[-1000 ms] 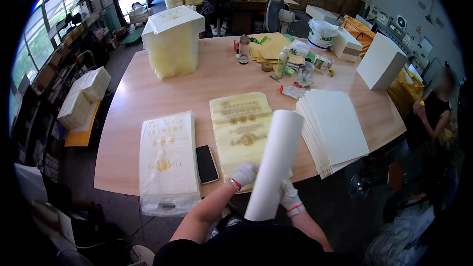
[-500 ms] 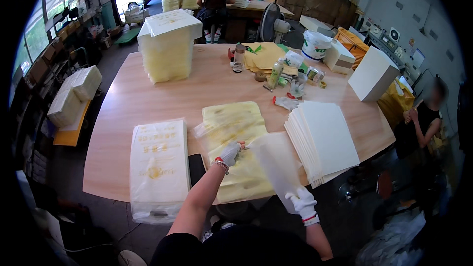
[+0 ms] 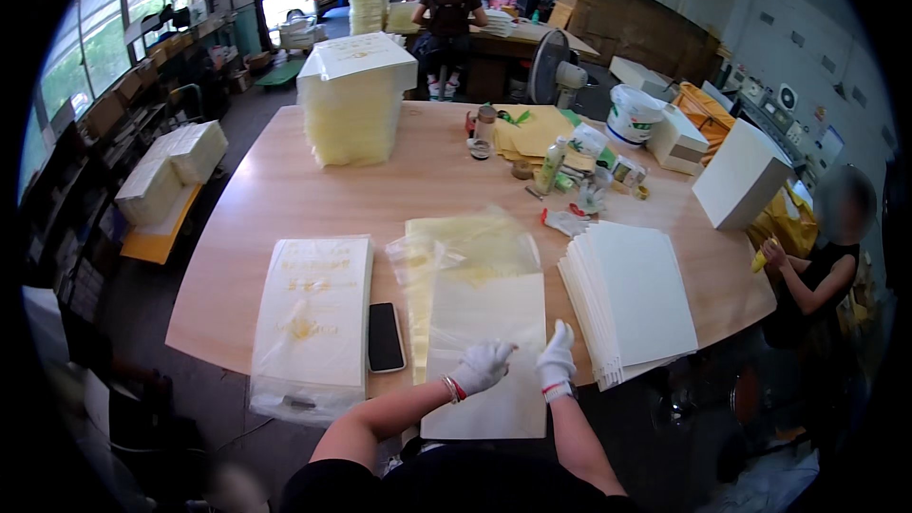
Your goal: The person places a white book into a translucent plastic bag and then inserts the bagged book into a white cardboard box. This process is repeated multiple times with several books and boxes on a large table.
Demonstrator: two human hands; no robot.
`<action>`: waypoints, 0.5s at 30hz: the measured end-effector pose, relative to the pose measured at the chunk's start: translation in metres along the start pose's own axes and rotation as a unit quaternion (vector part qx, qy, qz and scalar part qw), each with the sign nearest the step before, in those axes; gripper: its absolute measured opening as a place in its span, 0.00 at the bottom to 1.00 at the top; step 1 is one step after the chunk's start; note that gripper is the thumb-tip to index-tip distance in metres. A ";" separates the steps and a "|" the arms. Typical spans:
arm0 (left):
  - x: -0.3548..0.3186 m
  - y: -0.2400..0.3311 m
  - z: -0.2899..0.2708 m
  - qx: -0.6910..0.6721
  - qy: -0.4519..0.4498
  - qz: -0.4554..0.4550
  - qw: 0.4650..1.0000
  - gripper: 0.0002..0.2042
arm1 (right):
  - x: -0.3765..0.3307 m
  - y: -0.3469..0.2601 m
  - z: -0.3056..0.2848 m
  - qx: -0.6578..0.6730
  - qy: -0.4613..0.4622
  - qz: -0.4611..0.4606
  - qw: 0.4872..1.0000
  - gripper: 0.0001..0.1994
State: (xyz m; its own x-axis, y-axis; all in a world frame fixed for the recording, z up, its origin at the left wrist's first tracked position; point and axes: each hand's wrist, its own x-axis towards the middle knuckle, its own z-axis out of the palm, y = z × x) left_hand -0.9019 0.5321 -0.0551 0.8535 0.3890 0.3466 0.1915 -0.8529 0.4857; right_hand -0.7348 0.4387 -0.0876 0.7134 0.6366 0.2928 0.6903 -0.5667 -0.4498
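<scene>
A white board sheet (image 3: 484,323) lies in front of me, its near end reaching past the table edge. Around its far end are yellowish clear plastic bags (image 3: 465,237) with gold print; whether the sheet is inside one or on top, I cannot tell. My left hand (image 3: 484,367), in a white glove with bare fingertips showing, rests over the sheet, fingers loosely stretched to the right. At the sheet's right edge is my gloved right hand (image 3: 557,359), fingers extended away from me and apart. Neither hand visibly grips anything.
Left are bagged white boards (image 3: 318,313) and a phone (image 3: 386,336); right, fanned white boards (image 3: 641,299). Farther back stand a tall bagged stack (image 3: 351,109), a bottle (image 3: 550,166), a white bucket (image 3: 633,114) and a fan (image 3: 551,71). A person (image 3: 817,266) is at the right.
The white sheet has swung from a slant at the right to lying straight over the bags. My right hand moved left and forward; my left hand moved back toward me. The view has shifted.
</scene>
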 end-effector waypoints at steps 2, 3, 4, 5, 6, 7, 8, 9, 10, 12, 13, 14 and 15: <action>-0.022 -0.019 0.016 0.126 0.022 0.146 0.981 0.21 | 0.014 -0.004 0.020 -0.034 -0.132 0.034 0.990 0.24; -0.023 -0.037 0.013 0.168 0.121 0.088 0.974 0.20 | 0.021 -0.011 0.016 -0.047 -0.165 0.031 0.985 0.24; -0.023 -0.056 0.010 0.207 0.219 0.031 0.953 0.19 | 0.028 -0.015 0.008 -0.060 -0.198 0.028 0.978 0.24; -0.028 -0.069 0.002 0.244 0.312 -0.027 0.918 0.18 | 0.033 -0.015 0.004 -0.073 -0.233 0.026 0.969 0.24; -0.035 -0.073 -0.004 0.156 0.279 -0.113 0.941 0.17 | 0.036 -0.002 0.014 -0.127 -0.232 0.010 0.964 0.31; -0.039 -0.077 -0.011 0.066 0.244 -0.198 0.947 0.17 | 0.035 0.012 0.023 -0.117 -0.249 0.002 0.961 0.33; -0.050 -0.079 -0.014 -0.025 0.202 -0.289 0.935 0.16 | 0.031 0.005 0.014 -0.106 -0.275 -0.008 0.956 0.34; -0.057 -0.074 -0.018 -0.040 0.219 -0.288 0.931 0.16 | 0.027 -0.002 0.001 -0.096 -0.296 -0.016 0.950 0.36; -0.063 -0.064 -0.026 -0.054 0.236 -0.284 0.928 0.15 | 0.020 -0.007 -0.011 -0.082 -0.312 -0.033 0.946 0.39; -0.079 -0.055 -0.028 -0.030 0.274 -0.242 0.930 0.12 | 0.001 -0.021 -0.044 -0.039 -0.327 -0.041 0.943 0.39; -0.080 -0.058 -0.029 -0.048 0.221 -0.300 0.927 0.11 | -0.006 -0.024 -0.053 -0.017 -0.331 -0.043 0.942 0.39; -0.082 -0.060 -0.025 -0.069 0.159 -0.358 0.918 0.10 | -0.009 0.001 -0.028 -0.031 -0.312 -0.072 0.947 0.39; -0.096 -0.064 -0.018 -0.087 0.094 -0.426 0.896 0.08 | -0.013 0.005 -0.019 -0.062 -0.343 -0.073 0.934 0.39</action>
State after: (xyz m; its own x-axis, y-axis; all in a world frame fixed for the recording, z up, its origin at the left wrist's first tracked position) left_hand -1.0047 0.5558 -0.1052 0.3344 0.9383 -0.0885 0.6422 -0.1582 0.7501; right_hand -0.7381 0.4179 -0.0772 0.3959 0.8727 -0.2857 0.8130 -0.4778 -0.3328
